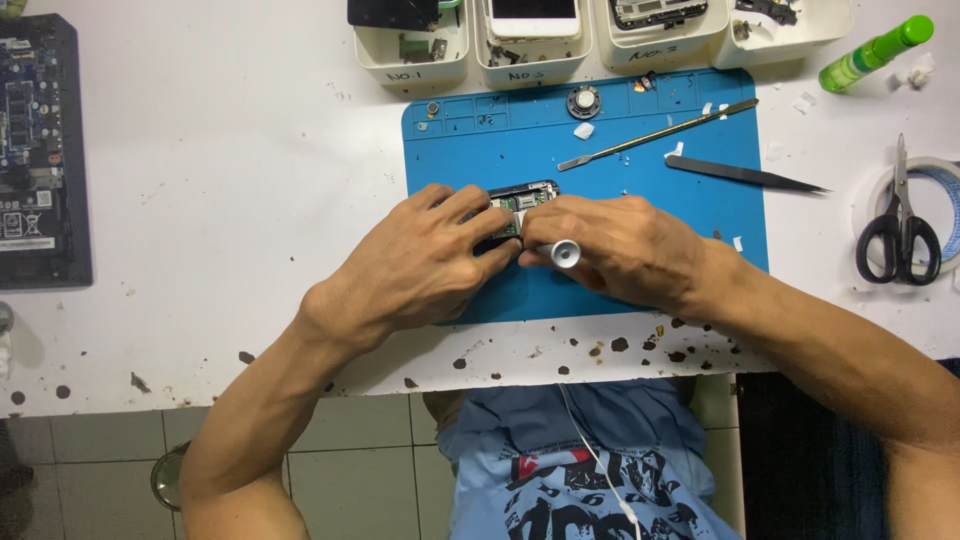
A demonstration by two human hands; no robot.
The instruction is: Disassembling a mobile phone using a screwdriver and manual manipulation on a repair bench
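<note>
A small opened phone (pixel 520 197) with its circuit board exposed lies on a blue work mat (pixel 480 140). My left hand (pixel 420 262) lies over its left side and holds it down with the fingers. My right hand (pixel 625 248) grips a silver-capped screwdriver (pixel 564 253), whose round end points toward the camera. The tip is hidden between my fingers at the phone. Most of the phone is covered by both hands.
A metal spudger (pixel 655 135), black tweezers (pixel 745 176) and a small round speaker (pixel 584 101) lie on the mat. White bins (pixel 412 62) with phone parts line the back. Scissors (pixel 898 225) on a tape roll and a green bottle (pixel 875 52) sit right. An open laptop base (pixel 40 150) lies left.
</note>
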